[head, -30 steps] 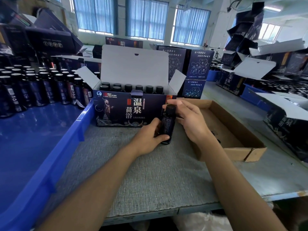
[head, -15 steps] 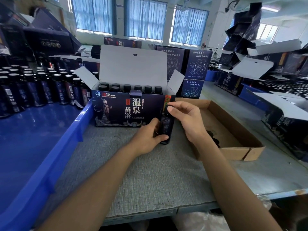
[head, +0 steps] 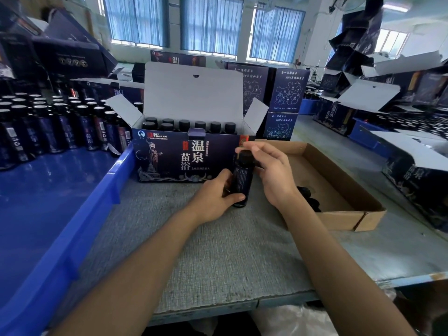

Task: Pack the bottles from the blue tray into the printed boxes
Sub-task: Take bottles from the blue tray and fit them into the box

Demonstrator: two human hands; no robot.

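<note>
table (head: 218, 258) is carrying everything | blue tray (head: 80, 214) is sitting at its left, bottles (head: 60, 132) crowding the far end | printed box (head: 169, 158) is standing open mid-table, caps showing inside | left hand (head: 213, 197) is gripping one bottle (head: 242, 180), upright just before the box | right hand (head: 274, 175) is pinching its cap (head: 245, 156)

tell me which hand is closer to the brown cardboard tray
Right. The right hand is beside the left wall of the brown cardboard tray; the left hand grips the bottle, farther from it.
</note>
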